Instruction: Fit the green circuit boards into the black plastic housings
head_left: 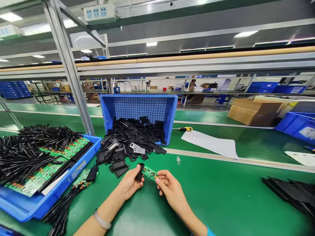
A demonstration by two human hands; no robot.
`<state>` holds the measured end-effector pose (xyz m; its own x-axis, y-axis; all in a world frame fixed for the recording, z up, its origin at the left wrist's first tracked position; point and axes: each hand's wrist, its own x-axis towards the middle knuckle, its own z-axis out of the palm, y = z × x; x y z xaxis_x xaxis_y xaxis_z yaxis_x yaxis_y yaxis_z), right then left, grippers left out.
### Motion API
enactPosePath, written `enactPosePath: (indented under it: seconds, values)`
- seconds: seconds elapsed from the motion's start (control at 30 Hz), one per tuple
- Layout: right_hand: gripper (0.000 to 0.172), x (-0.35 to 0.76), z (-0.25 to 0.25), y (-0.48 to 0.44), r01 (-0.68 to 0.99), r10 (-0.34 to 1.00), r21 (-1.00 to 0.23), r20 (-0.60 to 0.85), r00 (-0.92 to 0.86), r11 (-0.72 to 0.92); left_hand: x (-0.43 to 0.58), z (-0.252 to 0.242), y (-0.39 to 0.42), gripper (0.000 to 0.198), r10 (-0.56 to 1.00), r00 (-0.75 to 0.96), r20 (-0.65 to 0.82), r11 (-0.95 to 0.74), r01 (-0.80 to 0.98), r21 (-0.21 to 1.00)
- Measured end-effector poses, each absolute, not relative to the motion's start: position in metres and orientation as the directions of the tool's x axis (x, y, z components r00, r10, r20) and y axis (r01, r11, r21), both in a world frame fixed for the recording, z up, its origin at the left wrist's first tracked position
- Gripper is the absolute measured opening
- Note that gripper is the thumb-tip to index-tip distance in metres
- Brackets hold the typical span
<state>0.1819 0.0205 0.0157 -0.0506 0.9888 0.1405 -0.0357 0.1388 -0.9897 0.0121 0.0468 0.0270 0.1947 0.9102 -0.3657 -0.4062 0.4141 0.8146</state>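
Note:
My left hand (129, 184) is closed around a small black plastic housing (140, 171), held just above the green mat. My right hand (169, 186) pinches the right end of a small green circuit board (150, 172). The board's left end meets the black housing. Both hands hover close together at the near middle of the bench. A pale bangle (101, 220) sits on my left wrist.
A tipped blue crate (169, 113) spills several black plastic housings (130, 139) toward me. A blue tray (39, 203) at the left holds green boards with black cables. A screwdriver (183, 129) and white paper (211, 143) lie behind, black parts (292, 193) at the right.

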Motion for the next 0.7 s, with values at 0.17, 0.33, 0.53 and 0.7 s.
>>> enactPosePath:
  seconds: [0.17,0.33,0.53,0.7]
  values:
    - [0.049,0.181,0.018,0.021,-0.058,0.996,-0.997,0.048,-0.075,0.044,0.007,0.027,0.035,0.033,0.925,0.317,-0.211,0.355,-0.520,0.777]
    - [0.049,0.179,0.026,0.015,-0.097,0.996,-0.995,-0.025,-0.091,-0.034,0.010,0.029,0.027,0.058,0.951,0.279,-0.135,0.247,-0.419,0.874]
    - [0.047,0.175,0.025,0.010,-0.133,0.992,-0.989,-0.047,-0.119,-0.063,0.016,0.026,0.025,0.051,0.959,0.277,-0.067,0.187,-0.433,0.882]
    - [0.046,0.173,0.019,0.012,-0.169,0.994,-0.983,-0.051,-0.100,-0.068,0.019,0.026,0.022,0.049,0.954,0.298,-0.034,0.159,-0.407,0.899]
